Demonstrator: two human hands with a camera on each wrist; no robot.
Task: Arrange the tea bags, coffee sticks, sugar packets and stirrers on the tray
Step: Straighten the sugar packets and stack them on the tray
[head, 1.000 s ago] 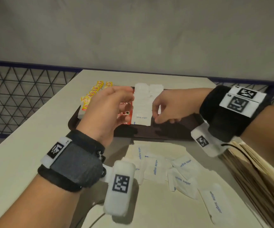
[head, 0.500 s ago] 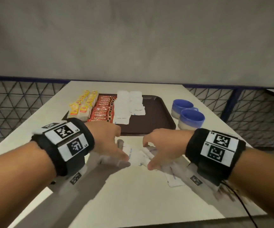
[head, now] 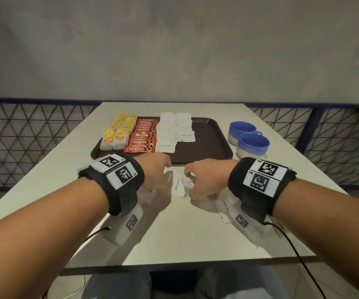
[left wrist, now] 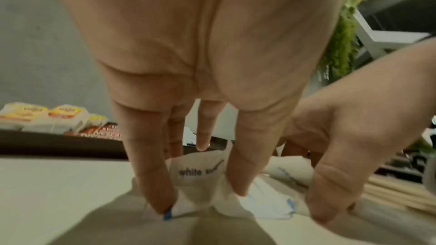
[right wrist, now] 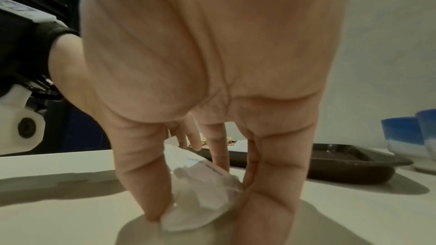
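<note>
Since half a second ago, loose sugar packets [head: 178, 186] have been bunched tighter; they are pinched by left hand [head: 156, 173] and right hand [head: 206, 180], at tray's [head: 206, 145] 6 o'clock.

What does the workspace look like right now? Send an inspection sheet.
Surface: pale table, brown tray at its far side.
Job's things: tea bags, coffee sticks and sugar packets in rows on the tray; loose sugar packets on the table; stirrers beside them.
Clutter: two blue cups right of the tray.
Grippers: left hand and right hand each pinch loose packets.
Cables: black wrist cable.
Surroundings: grey wall, mesh railing.
</note>
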